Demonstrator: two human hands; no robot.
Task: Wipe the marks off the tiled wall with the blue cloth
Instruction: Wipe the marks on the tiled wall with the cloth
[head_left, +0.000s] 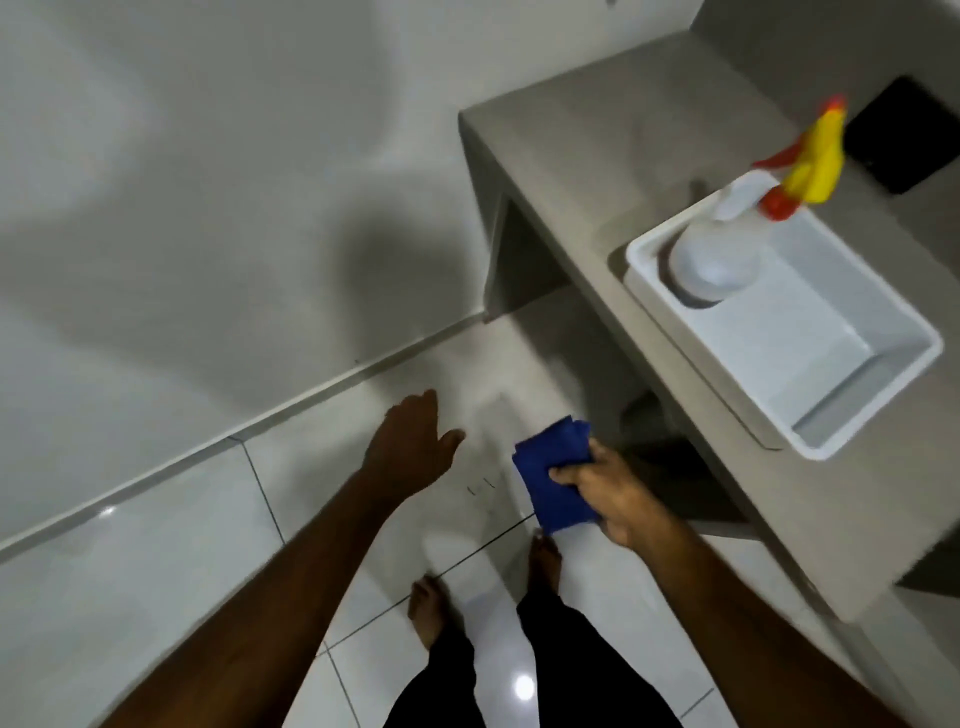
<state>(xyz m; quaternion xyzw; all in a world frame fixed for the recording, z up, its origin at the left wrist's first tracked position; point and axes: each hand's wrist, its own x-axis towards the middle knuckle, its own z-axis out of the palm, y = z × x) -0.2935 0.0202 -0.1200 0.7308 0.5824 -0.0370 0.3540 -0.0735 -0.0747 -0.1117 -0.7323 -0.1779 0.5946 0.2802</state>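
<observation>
Two forearms reach out from the lower edge, above dark trousers and bare feet (428, 613) on the glossy floor (171, 545). The right hand (610, 499) has its grip clenched on the folded blue cloth (553, 480), held in the air and touching nothing else. The left hand (415, 441) is released, fingers spread, holding nothing. The wall (182, 182) fills the upper left, well apart from the cloth; blur hides any marks on it. A few short dark strokes (480, 486) show between the hands, seemingly on the floor. On the bench (571, 171) at right, a spray bottle (727, 244) stands in a white tub (883, 374). Judged step: cloth in hand, wiping not begun. The next move calls for raising the cloth flat against the marked tile.
</observation>
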